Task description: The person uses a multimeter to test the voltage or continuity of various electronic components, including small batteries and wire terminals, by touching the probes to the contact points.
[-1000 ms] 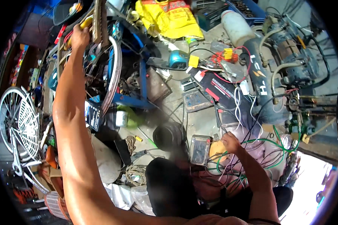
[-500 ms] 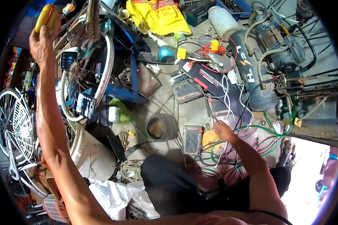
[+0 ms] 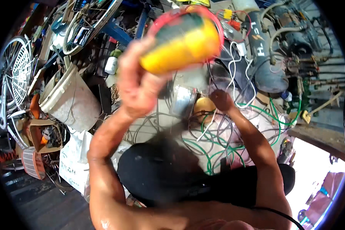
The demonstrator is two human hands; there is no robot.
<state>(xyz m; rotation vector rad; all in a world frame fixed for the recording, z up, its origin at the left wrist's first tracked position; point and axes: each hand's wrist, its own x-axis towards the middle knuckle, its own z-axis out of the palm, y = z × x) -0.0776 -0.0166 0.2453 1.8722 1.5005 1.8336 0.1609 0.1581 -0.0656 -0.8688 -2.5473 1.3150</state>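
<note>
A yellow multimeter (image 3: 184, 48) with a dark face and a red lead looped round it is raised close in front of me. My left hand (image 3: 138, 82) grips its left end; both are smeared by motion. Lower and to the right, my right hand (image 3: 221, 100) is in shadow with its fingers closed. Whatever those fingers hold, if anything, cannot be made out. A black cable (image 3: 211, 76) runs down toward that hand. Just left of it are a shiny rectangular box (image 3: 183, 100) and a round yellow-orange piece (image 3: 204, 105) on the floor.
Green and grey cables (image 3: 211, 149) tangle before my knees. A dark cylindrical tank (image 3: 266, 61) with hoses stands at the right. A white bucket (image 3: 74, 101), a cardboard box (image 3: 46, 136) and a bicycle wheel (image 3: 17, 71) crowd the left. White plastic bags (image 3: 74, 161) lie beside my leg.
My left hand has swung from the far upper left to the middle, bringing the multimeter close. My right hand stays near the rectangular box. The whole view has shifted.
</note>
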